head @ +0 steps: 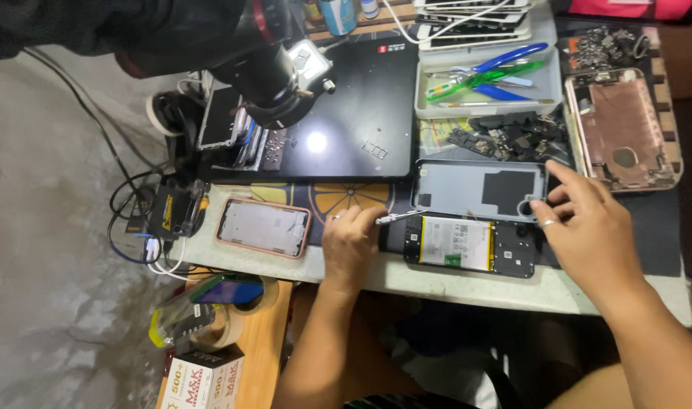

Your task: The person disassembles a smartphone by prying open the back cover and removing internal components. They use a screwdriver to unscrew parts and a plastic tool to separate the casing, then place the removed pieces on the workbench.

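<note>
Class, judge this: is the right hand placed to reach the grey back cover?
Probably yes: the right hand already touches the grey back cover near its corner, with nothing between them.

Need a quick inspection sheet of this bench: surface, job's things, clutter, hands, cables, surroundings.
Surface: pale worktable with a dark mat on it.
Job's things: opened phone with its battery showing; grey back cover just above it.
Clutter: pink-framed phone, rose-gold phone shell, tray of pliers and tweezers, pile of small black parts, stacked screens, tape rolls.
Hands: left hand holds a screwdriver at the opened phone; right hand rests on the phone's right end.
Cables: tangle of black cables at the left edge.
Surroundings: microscope head, grey floor.
</note>
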